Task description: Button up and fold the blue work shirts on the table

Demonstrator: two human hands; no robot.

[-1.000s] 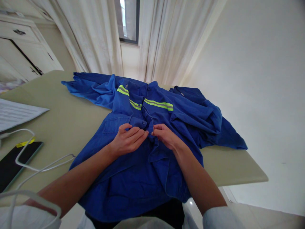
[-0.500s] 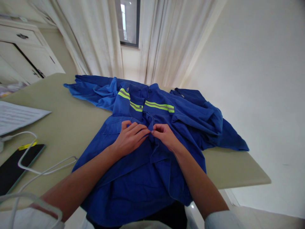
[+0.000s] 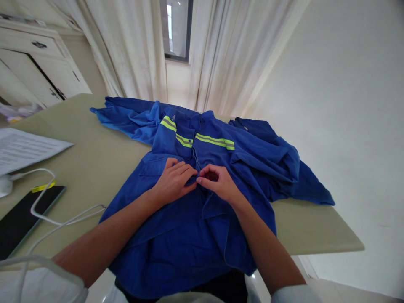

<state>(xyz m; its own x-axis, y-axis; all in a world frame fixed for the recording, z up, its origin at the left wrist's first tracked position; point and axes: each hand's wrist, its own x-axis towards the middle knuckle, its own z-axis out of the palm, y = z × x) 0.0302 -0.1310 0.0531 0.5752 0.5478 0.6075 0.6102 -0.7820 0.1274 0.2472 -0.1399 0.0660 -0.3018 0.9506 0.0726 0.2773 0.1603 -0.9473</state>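
Observation:
A blue work jacket (image 3: 214, 154) with yellow-and-grey reflective stripes lies front up across the table, its lower hem hanging over the near edge. Both hands meet at its front opening, below the chest stripes. My left hand (image 3: 176, 180) pinches the front edge of the jacket, the fingers closed on the cloth. Facing it, my right hand (image 3: 218, 182) has thumb and index fingertip together on the same edge, with the other fingers curled. Whatever small part lies between the fingertips is hidden. Above the hands, a dark button (image 3: 190, 141) shows on the placket.
The pale green table (image 3: 322, 229) carries a black phone (image 3: 30, 219), a white cable (image 3: 39, 212) and a printed paper sheet (image 3: 30, 149) at left. More dark blue clothing (image 3: 257, 127) lies under the jacket. A cabinet (image 3: 41, 63) stands far left, a wall (image 3: 353, 105) right.
My right thumb and index finger have shifted slightly, leaving a wider loop between them. The upper placket now lies flatter. The whole view has moved a little.

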